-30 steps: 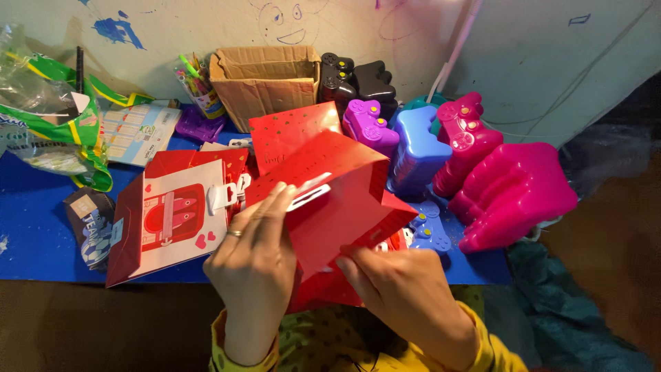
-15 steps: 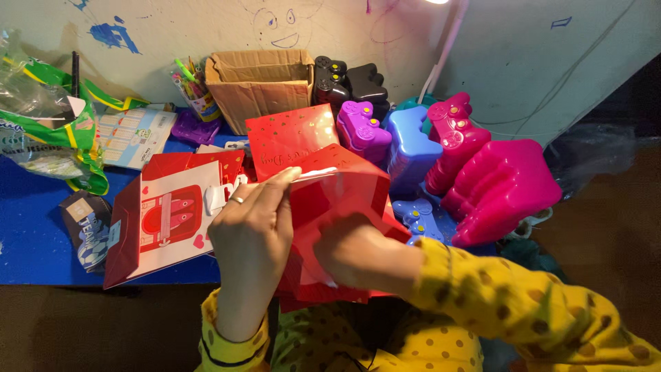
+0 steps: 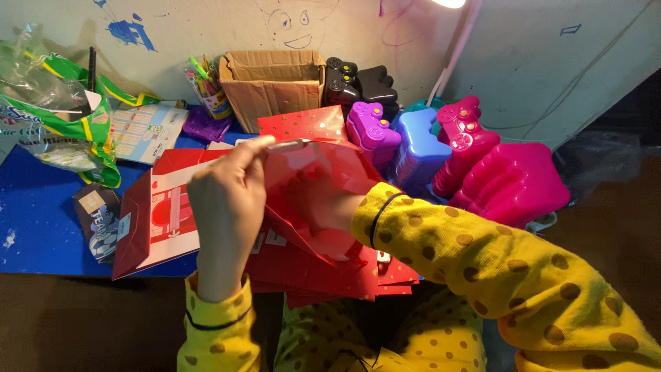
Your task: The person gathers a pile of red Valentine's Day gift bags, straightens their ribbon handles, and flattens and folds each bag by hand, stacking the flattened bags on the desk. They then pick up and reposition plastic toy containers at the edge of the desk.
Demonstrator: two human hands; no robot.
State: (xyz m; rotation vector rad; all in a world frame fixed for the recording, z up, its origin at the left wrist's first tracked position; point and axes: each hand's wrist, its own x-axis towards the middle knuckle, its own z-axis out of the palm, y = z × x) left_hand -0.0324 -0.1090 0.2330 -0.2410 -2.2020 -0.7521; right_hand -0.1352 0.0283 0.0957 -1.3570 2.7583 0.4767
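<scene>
over the near edge of the blue table (image 3: 41, 227), right in front of the yellow spotted sleeves, sits the action: a red paper gift bag (image 3: 313, 172) held up off the table with its mouth turned toward the person and tipped to the right. left hand (image 3: 227, 207) is closed in a pinch on the bag's upper rim near its white handle, fingers (image 3: 251, 148) curled over the edge, holding the mouth up and open. right hand (image 3: 320, 203) is pushed inside the bag, past the wrist, only a shadow of it showing through the red paper, so whether it is open or grasping anything in there cannot be told.

the key relation: the bag's long axis runs from the pinched rim at the upper left down and away toward its bottom at the lower right, and the right forearm lies along that same line, entering from the right. the right hand is the one already inside; the left is just outside, at the rim.

beneath the bag lies a stack of flat red bags (image 3: 330, 275), hanging over the table edge. to the left, touching the left forearm, another red and white gift bag (image 3: 155, 220) lies flat. behind stand a cardboard box (image 3: 275, 86), a cup of pens (image 3: 210, 93), black, purple, blue and pink controller-shaped cases (image 3: 420, 148), and a big pink case (image 3: 513, 182) at the right. green plastic wrappers (image 3: 62, 117) pile at the far left.
</scene>
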